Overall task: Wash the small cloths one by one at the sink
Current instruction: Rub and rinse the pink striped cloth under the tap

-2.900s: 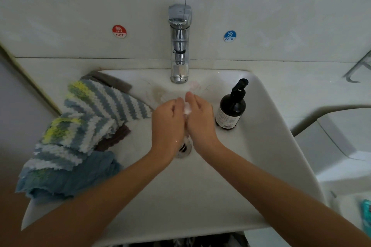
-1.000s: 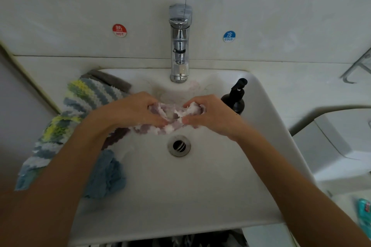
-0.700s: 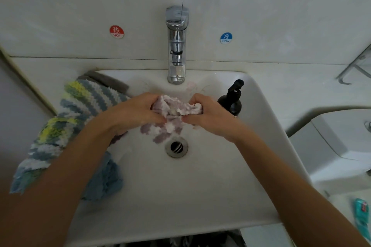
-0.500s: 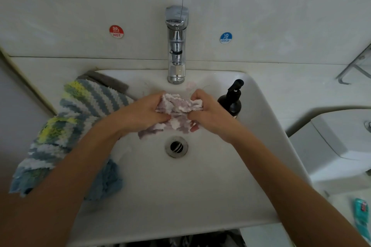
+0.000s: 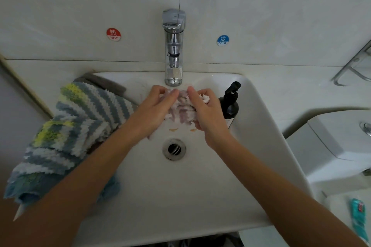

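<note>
A small fluffy pink-and-white cloth (image 5: 183, 111) is bunched between both hands over the white sink (image 5: 180, 196), just below the chrome tap (image 5: 173, 50). My left hand (image 5: 155, 109) grips its left side with curled fingers. My right hand (image 5: 204, 110) grips its right side, a white tuft sticking out past the knuckles. A pile of cloths lies on the sink's left rim: a striped grey, white and yellow cloth (image 5: 80, 114) on top, a blue cloth (image 5: 32, 184) under it, a brown cloth (image 5: 104, 82) at the back.
A black pump bottle (image 5: 229, 104) stands inside the basin right beside my right hand. The drain (image 5: 174, 149) lies below the hands. Red HOT (image 5: 113, 34) and blue COLD (image 5: 222, 40) stickers sit on the wall. A white toilet tank (image 5: 337, 138) is at right.
Earlier my hands rubbed together with nothing but foam; since then they took the pink-and-white cloth and have been scrunching it, now raised closer under the tap.
</note>
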`<state>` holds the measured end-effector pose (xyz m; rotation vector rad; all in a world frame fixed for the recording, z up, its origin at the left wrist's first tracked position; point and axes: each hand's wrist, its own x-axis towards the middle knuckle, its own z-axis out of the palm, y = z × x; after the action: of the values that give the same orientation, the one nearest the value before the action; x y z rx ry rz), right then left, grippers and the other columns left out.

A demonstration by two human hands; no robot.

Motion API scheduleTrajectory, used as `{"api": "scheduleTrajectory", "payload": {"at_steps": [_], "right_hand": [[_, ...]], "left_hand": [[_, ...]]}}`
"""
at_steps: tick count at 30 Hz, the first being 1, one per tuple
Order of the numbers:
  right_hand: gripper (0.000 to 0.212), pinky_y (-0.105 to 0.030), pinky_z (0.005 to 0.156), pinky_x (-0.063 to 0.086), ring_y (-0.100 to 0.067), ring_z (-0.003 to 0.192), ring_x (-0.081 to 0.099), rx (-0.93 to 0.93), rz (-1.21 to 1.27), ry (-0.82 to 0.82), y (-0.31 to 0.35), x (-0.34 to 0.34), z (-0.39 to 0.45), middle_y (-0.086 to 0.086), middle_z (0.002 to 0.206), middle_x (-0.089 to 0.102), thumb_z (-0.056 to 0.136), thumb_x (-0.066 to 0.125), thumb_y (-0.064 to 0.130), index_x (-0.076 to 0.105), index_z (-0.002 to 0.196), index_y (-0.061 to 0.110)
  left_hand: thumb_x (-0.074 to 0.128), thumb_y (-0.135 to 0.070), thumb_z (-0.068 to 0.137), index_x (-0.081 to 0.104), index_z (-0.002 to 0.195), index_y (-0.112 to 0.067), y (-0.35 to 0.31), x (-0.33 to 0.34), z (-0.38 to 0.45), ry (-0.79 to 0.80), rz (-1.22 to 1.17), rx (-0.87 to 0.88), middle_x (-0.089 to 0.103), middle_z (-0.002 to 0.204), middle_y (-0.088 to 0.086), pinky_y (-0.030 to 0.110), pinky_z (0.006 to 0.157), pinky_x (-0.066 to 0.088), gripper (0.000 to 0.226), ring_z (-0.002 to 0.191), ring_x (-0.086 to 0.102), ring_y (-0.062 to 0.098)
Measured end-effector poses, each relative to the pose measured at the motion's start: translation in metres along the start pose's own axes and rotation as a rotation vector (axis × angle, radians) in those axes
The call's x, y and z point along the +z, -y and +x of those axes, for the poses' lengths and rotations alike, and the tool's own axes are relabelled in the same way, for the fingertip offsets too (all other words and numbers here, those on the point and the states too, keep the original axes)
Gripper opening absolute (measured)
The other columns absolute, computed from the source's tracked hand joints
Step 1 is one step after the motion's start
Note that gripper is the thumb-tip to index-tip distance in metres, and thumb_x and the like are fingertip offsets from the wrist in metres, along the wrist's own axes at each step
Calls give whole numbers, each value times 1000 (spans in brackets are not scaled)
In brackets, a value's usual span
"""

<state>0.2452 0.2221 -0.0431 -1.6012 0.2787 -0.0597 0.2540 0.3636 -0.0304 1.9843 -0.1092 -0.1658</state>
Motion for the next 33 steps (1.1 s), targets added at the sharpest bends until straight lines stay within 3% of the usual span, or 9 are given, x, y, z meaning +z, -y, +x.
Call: {"api": "scheduleTrajectory", "payload": {"at_steps": [3,7,12,16,22,25,27,31,33], "right_hand": [[40,-33,59,42,-18,63,51,-62,3,-126,-6,5,-1,-1,67,51,85,66,50,44,68,21],[48,-34,57,35,-17,56,39,-137,-47,-189,-6,11,-4,0,55,38,93,61,39,36,57,20],[45,-28,49,36,-11,49,45,-201,-36,-76,-10,33,-23,0,50,48,100,51,27,51,57,12],[49,-28,48,31,-10,46,35,-117,69,-152,-2,31,-10,6,45,37,99,48,23,36,53,18],[36,-44,70,45,-26,67,53,-49,-36,-26,-2,32,-27,-2,64,51,99,40,36,44,65,25],[37,-33,61,41,-14,54,45,56,36,-99,4,34,-12,1,55,46,98,47,33,46,65,16],[41,-27,53,36,-8,46,40,8,48,-155,7,34,-3,7,49,43,98,48,25,40,59,16],[38,-41,57,47,-16,55,49,-11,12,-79,6,42,-13,1,54,49,100,46,25,51,65,12],[36,-38,56,44,-18,57,49,-43,-16,-49,0,46,-18,-2,54,49,99,46,23,55,69,6]], "left_hand": [[41,-45,99,56,93,-18,9,14,1,-162,-74,47,62,80,-6,23,61,41,32,71,58,4],[49,-37,98,59,81,4,20,27,0,-321,-92,117,62,73,20,33,58,45,46,60,53,14],[50,-26,99,50,58,-11,8,40,-6,-486,-195,167,45,50,1,26,48,38,43,46,42,8],[47,-27,100,50,60,-6,1,55,-27,-409,-205,247,46,50,8,32,47,41,45,49,48,23],[48,-18,98,42,54,-17,5,43,12,-417,-245,144,37,48,-2,28,49,30,45,46,34,10],[47,-19,99,45,54,-15,11,50,3,-425,-241,159,39,46,-6,25,45,33,45,43,37,7],[47,-21,100,48,56,-8,7,56,-9,-398,-233,209,41,45,-4,28,44,36,46,43,41,10],[49,-17,98,44,53,-15,4,43,8,-458,-294,111,38,42,-8,27,46,34,45,42,36,6],[49,-13,96,43,52,-18,8,35,15,-489,-350,77,38,42,-8,28,48,34,44,42,36,6]]}}
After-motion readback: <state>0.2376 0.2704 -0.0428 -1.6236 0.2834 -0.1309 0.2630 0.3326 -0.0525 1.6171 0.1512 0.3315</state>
